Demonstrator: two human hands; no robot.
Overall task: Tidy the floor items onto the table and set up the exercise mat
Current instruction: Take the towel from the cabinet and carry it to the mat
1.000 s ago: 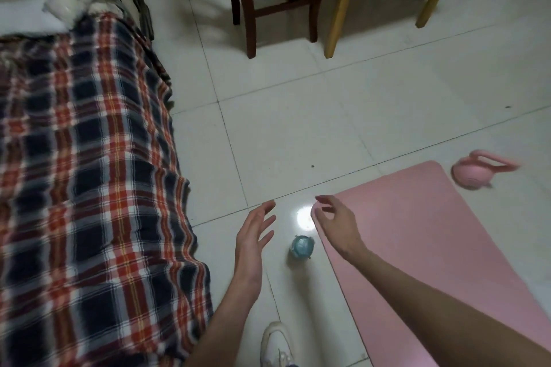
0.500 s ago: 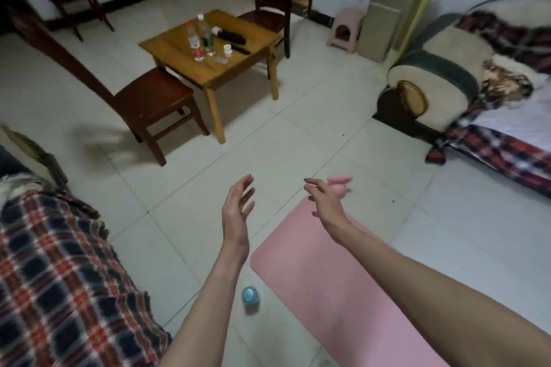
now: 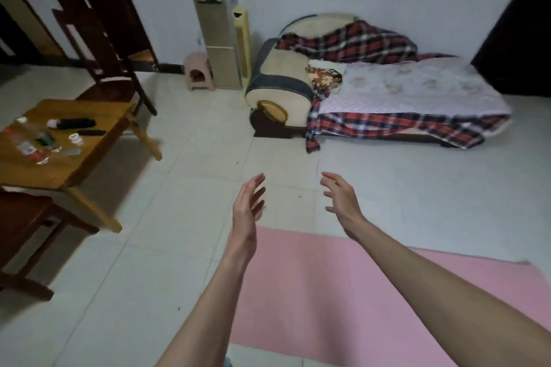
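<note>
Both hands are empty with fingers loosely spread, the left hand (image 3: 247,205) palm turned inward, the right hand (image 3: 340,199) palm down, both arms stretched forward above the flat pink exercise mat (image 3: 328,292) on the pale tiled floor (image 3: 179,217). Farther left stands the low wooden table (image 3: 68,152) bearing bottles and small items

Matt pink foam mat (image 3: 328,292) on pale tiles (image 3: 179,247) (faintly glossy); varnished wooden table (image 3: 89,140).

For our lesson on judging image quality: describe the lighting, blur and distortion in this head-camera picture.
Head view: dim, soft indoor light; the table and its bottles are smeared by motion blur; wide-angle bending tilts the door frame; both hands, left and right, look fairly sharp above the pink mat.
</note>
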